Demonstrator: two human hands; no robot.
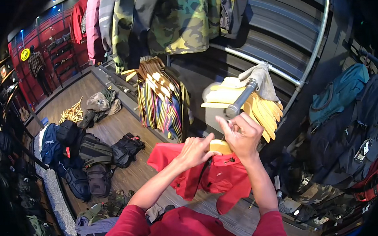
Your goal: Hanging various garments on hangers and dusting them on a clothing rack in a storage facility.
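Observation:
A red jacket (226, 173) hangs in front of me on a pale wooden hanger (220, 146), its sleeves drooping to both sides. My left hand (196, 151) is closed at the jacket's collar, with the thumb against the hanger's left side. Above the hanger's right side, my right hand (243, 134) has curled fingers around where the hook rises; they mostly hide the hook. Just beyond that hand is the dark end of a rail (242, 99), with many pale wooden hangers (263, 114) and a grey cloth (259, 78) beside it.
Striped garments (162, 106) hang ahead, below a row of camouflage jackets (179, 22). Backpacks (96, 150) and a heap of loose hangers (72, 112) lie on the wooden floor at left. More bags (342, 105) hang at right. A metal pipe rail (254, 60) runs along the dark wall.

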